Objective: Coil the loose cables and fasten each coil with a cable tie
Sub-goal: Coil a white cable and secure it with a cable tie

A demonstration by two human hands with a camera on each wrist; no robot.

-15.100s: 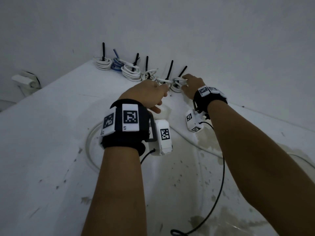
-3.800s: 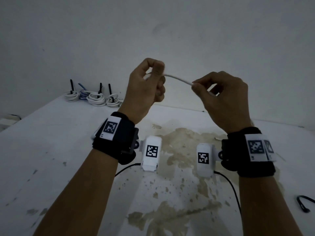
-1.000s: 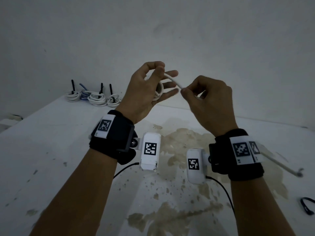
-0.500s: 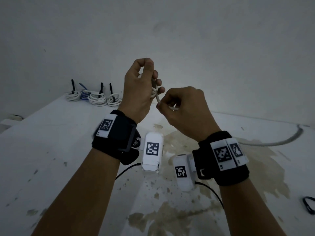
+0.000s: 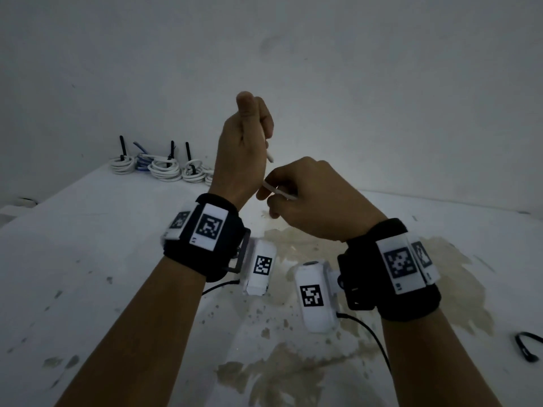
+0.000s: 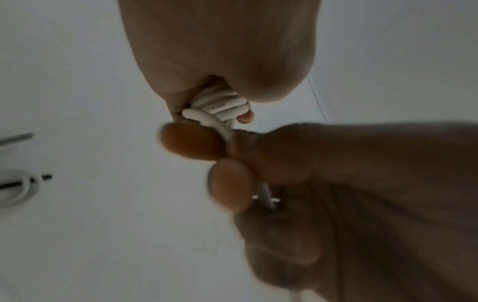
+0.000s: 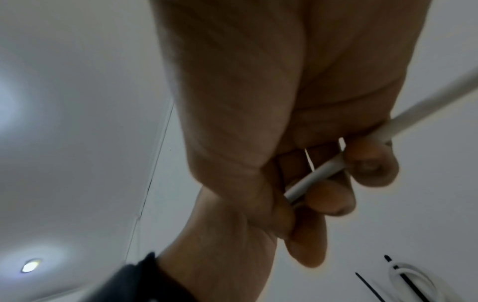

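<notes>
Both hands raised above the stained white tabletop [image 5: 88, 259], close together. The left hand [image 5: 241, 160] is upright with thumb on top, its fingers [image 6: 245, 117] curled round a small coil of white cable [image 6: 220, 106]; the left-wrist view shows several turns stacked side by side inside the grip. The right hand [image 5: 311, 198], just below and beside the left, pinches the free run of the same cable between thumb and curled fingers [image 7: 328, 198]; the strand passes across the palm and leaves toward the right in the right-wrist view. The hands are nearly touching. At the far left edge of the tabletop, against the wall [image 5: 382, 83], lies a row of finished coils [image 5: 164, 168], each with a black cable tie [image 5: 172, 148] standing upright. A loose black cable tie [image 5: 527, 346] lies at the right edge.
</notes>
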